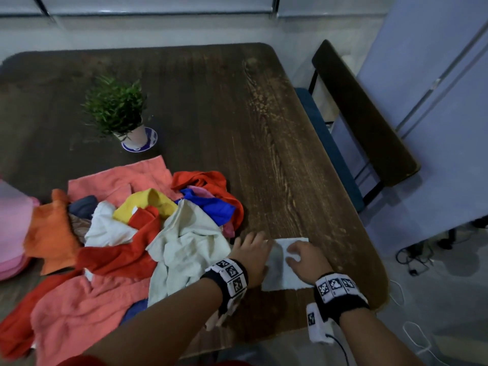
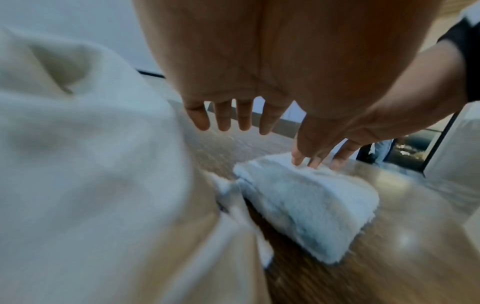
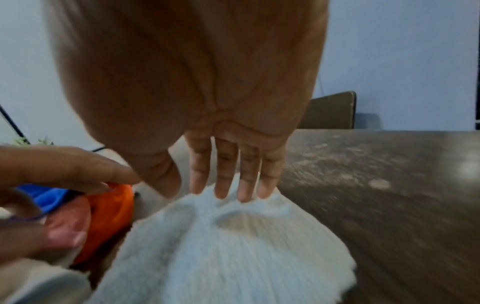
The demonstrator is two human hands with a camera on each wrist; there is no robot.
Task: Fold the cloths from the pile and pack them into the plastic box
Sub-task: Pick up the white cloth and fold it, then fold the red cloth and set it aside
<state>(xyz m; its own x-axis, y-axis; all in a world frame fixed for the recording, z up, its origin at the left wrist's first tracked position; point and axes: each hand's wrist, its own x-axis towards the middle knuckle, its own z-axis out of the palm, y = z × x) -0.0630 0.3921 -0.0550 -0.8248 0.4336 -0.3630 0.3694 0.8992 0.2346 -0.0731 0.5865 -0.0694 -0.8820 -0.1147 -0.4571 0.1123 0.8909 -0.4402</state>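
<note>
A small white cloth (image 1: 286,270) lies folded on the wooden table (image 1: 237,114) near its front right edge. My right hand (image 1: 298,253) presses straight fingertips (image 3: 244,191) onto the far end of the white cloth (image 3: 233,257). My left hand (image 1: 252,247) is at the cloth's left edge, its fingers (image 2: 223,119) straight and spread above the table, holding nothing. The white cloth (image 2: 306,205) lies in thick layers. To the left is the loose pile of cloths (image 1: 137,228) in red, coral, orange, yellow, blue and cream. The plastic box (image 1: 8,191) at the far left holds pink cloths.
A potted plant (image 1: 118,109) on a blue-and-white saucer stands behind the pile. A dark chair (image 1: 364,122) is at the table's right side. A cream cloth (image 2: 78,164) from the pile lies right by my left wrist. Cables lie on the floor at the right.
</note>
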